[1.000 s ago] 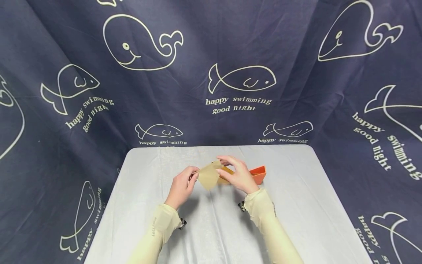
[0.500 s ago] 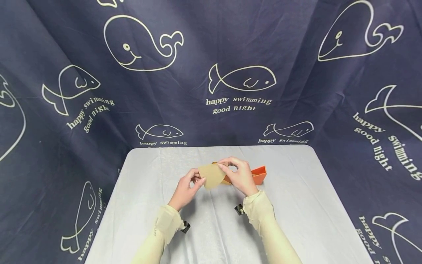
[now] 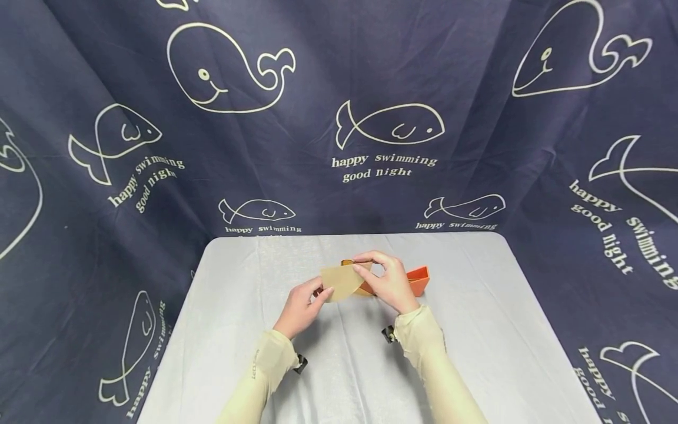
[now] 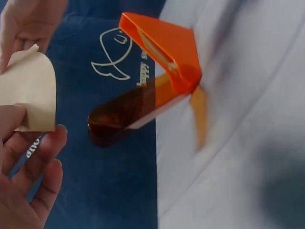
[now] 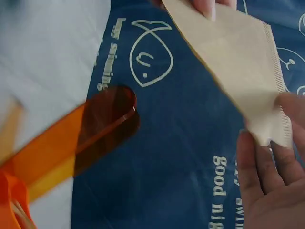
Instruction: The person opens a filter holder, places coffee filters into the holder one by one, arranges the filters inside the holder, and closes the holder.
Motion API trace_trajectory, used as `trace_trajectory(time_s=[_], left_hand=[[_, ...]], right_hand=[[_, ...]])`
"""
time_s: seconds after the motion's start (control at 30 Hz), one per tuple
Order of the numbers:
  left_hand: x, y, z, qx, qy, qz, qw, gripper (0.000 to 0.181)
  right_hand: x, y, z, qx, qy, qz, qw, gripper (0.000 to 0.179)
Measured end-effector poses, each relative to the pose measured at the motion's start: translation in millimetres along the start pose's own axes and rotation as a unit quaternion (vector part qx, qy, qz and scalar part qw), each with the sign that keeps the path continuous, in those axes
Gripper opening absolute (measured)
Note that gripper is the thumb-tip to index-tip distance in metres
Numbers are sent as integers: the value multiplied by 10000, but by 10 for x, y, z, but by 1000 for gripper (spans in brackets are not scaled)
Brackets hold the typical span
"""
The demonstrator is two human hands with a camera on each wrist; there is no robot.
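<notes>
A tan paper coffee filter [image 3: 339,282] is held up between both hands over the table. My left hand [image 3: 298,306] pinches its left end, thumb on the near face and fingers behind. Its right end is pinched by my right hand [image 3: 392,287]. In the right wrist view the filter [image 5: 238,71] shows a crimped seam along one side, beside my right thumb. The left wrist view shows the filter's curved edge, with my left hand [image 4: 24,186] below it. Behind the right hand, partly hidden, stands an orange holder [image 3: 418,281] with pale sheets inside.
A translucent amber piece with a rounded end [image 5: 105,114] extends from the orange holder. The light cloth-covered table [image 3: 228,294] runs back to a dark blue curtain [image 3: 318,200] with fish prints, which hangs on both sides as well.
The filter has turned from a tilted, pointed look to lie flatter and wider between the hands. My left hand has shifted slightly right and regripped; my right hand has moved little.
</notes>
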State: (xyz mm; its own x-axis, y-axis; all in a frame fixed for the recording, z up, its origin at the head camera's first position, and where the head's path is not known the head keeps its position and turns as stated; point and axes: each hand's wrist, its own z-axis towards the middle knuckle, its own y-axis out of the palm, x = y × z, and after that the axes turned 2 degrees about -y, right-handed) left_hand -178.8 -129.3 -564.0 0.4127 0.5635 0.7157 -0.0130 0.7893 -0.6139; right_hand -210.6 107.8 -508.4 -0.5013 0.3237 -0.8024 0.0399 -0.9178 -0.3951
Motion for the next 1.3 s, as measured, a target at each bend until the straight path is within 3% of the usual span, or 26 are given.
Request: trace_trajectory(time_s=[0.2,0.37,0.47,0.57,0.7,0.83,1.0,1.17,1.3], left_hand=[[48,-47,37,-65,634,1050,9924,18],[94,-75,48,-97,849,1354,9871,17],[75,-74,48,-125,764,1272,9889,14],[43,-67,33,-165,415,937,9946,9],[19,-51,-5,-138,-226,203,9994,9],[23,-14,-27,7,-645,-550,9964,10],[13,-2,-18,301,-617,-933,9933,10],[-2,-36,-21,303,-354,-387,9982,12],[-10,-64,-19,290,54,174,9994,12]], right_hand=[[-47,-36,71,-595,-891,-510,9929,20],[-36,10,76,-870,-1183,-790,9860,13],[-17,35,62,-875,-1106,-792,9868,11],[-7,52,57,-765,-976,-651,9901,12],[-11,58,58,-446,-780,-337,9954,11],[-22,52,51,-125,-570,-116,9982,10],[-17,53,40,14,-385,62,9992,10],[3,42,29,-73,-418,-5,9991,11],[-7,46,42,-216,-626,-17,9978,14]])
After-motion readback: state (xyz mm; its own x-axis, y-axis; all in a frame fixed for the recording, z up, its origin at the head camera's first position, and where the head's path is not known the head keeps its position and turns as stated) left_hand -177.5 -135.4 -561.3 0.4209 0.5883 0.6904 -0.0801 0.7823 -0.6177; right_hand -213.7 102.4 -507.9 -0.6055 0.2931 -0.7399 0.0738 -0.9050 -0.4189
